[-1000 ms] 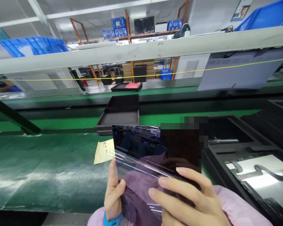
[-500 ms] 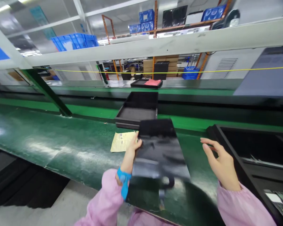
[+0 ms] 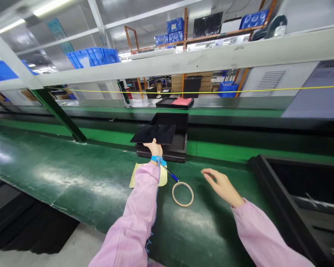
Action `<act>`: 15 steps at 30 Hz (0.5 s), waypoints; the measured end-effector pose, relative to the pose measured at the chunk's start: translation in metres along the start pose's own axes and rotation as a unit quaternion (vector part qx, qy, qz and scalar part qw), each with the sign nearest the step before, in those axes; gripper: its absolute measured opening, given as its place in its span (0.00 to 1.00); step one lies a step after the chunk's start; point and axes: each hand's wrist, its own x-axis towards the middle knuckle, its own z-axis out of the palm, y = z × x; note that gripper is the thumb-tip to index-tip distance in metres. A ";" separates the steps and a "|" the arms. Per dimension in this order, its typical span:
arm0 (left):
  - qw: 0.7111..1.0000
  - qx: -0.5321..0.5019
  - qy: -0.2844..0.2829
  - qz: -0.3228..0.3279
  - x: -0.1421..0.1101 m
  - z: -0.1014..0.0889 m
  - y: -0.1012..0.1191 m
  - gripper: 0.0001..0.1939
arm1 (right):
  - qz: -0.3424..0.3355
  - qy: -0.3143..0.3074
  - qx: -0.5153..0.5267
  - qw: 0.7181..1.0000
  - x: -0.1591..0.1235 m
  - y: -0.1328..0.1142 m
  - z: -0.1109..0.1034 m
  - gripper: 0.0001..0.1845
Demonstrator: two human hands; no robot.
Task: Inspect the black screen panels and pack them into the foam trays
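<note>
A thin, dark flat panel (image 3: 154, 133) is gripped at its near edge by my left hand (image 3: 155, 149), thumb on top. It is held tilted above the near left part of a black tray (image 3: 181, 142). My right hand (image 3: 222, 185) hovers over the green bench, fingers curved and thumb apart, holding nothing. Between the hands lie a roll of tape (image 3: 183, 204), seen as a tan ring, and a blue pen (image 3: 173, 175). A yellow paper sheet (image 3: 163, 178) is partly hidden under my left wrist, which wears a blue strap (image 3: 158, 160).
A large black tray (image 3: 263, 174) with dark panels stands at the right. Farther back is another black tray (image 3: 169, 105) with a red item (image 3: 182, 101). A green post (image 3: 61, 115) rises at the left, and a white beam (image 3: 183, 63) crosses above the bench.
My left hand has carried the panel forward and left, from over the bench to above the black tray. The tape roll and pen are uncovered. My right hand has moved left.
</note>
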 end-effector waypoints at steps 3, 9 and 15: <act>1.000 0.010 -0.003 0.019 -0.007 -0.009 0.015 0.23 | -0.019 -0.002 -0.024 1.000 0.062 -0.006 0.027 0.15; 0.994 -0.022 0.004 0.103 -0.013 -0.047 0.092 0.26 | -0.004 -0.031 -0.019 0.999 0.133 -0.010 0.063 0.17; 0.974 -0.069 0.079 0.199 -0.037 -0.117 0.180 0.16 | -0.115 -0.040 0.056 0.991 0.099 -0.084 0.088 0.17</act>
